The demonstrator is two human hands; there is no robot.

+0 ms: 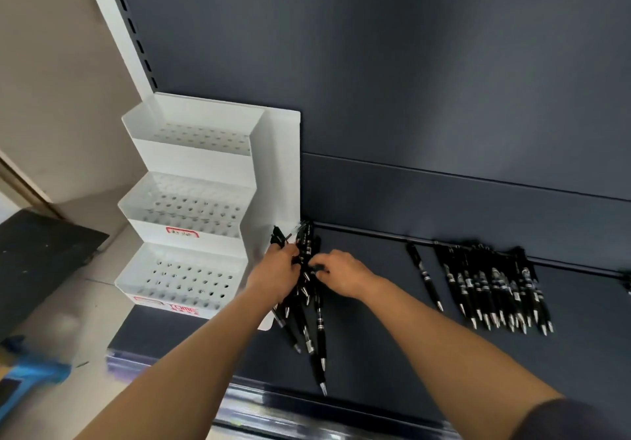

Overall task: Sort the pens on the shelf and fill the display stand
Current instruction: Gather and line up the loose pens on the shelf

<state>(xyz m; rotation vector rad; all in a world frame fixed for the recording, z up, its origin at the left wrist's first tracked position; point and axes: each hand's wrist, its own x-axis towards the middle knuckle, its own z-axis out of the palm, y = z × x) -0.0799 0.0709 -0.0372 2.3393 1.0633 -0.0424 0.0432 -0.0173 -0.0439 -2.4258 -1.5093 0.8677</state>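
A white three-tier display stand [191, 207] with rows of holes stands at the shelf's left end; no pens are in its holes. Right beside it lies a loose bunch of black pens [312, 320], tips toward me. My left hand [276, 274] grips several pens of this bunch near their tops. My right hand [341, 274] pinches pens in the same bunch from the right. Further right, a neat row of black pens [495, 286] lies side by side on the dark shelf [392, 337], with a single pen [425, 274] a little apart on its left.
The shelf's dark back panel [409, 80] rises behind everything. A white slotted upright [123, 22] runs up at the left. The shelf's front edge strip [307, 409] is near me. Left of the shelf, a floor with a blue object [30, 368].
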